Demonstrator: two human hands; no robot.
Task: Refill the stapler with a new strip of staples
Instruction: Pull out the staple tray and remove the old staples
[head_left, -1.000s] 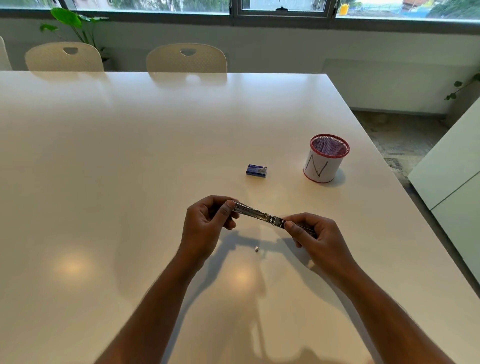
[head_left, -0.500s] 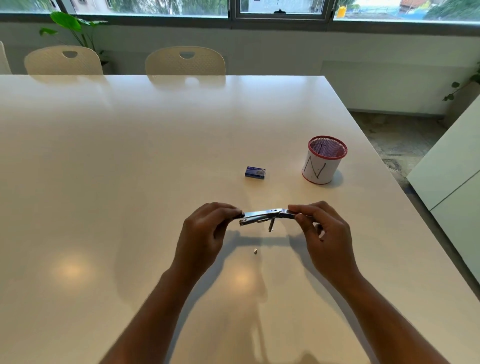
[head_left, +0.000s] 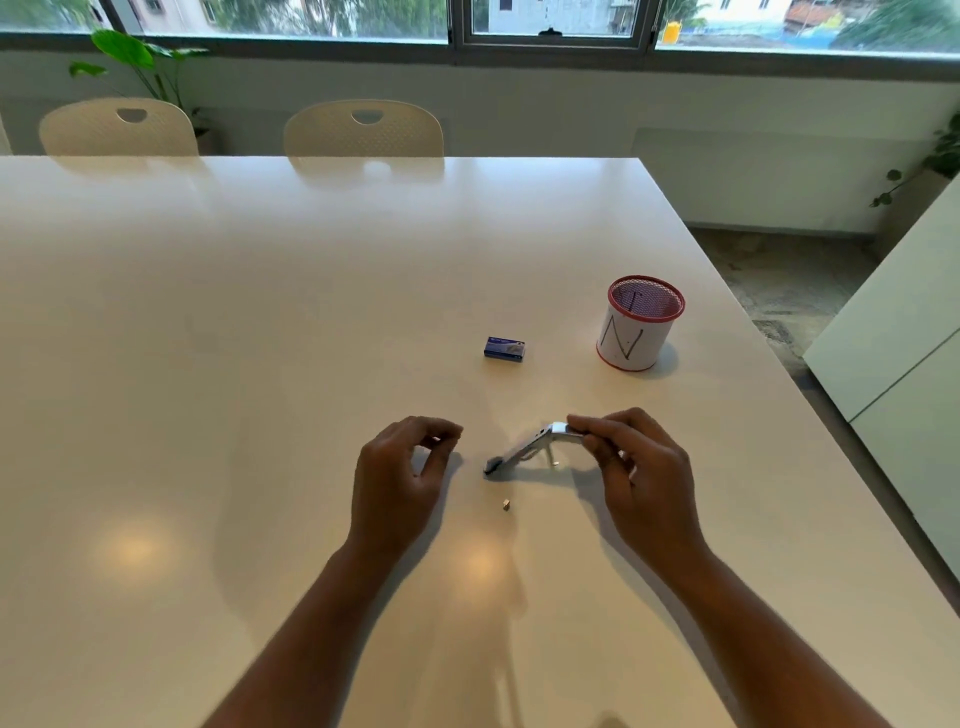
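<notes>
The left hand (head_left: 402, 478) has let go of the small silver metal stapler (head_left: 524, 448) it pinched a moment ago; its fingers now curl loosely together on nothing, just left of the tool. The right hand (head_left: 636, 467) alone keeps the stapler, thumb and fingertips clamped on its raised end, while the far tip has dropped to the glossy white table (head_left: 260, 364). The freed hand can likely fetch a strip from the small blue staple box (head_left: 504, 348) beyond. A tiny metal scrap (head_left: 506, 504) lies nearby.

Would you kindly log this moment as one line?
right hand: holds stapler | left hand: empty | staple box: untouched
</notes>
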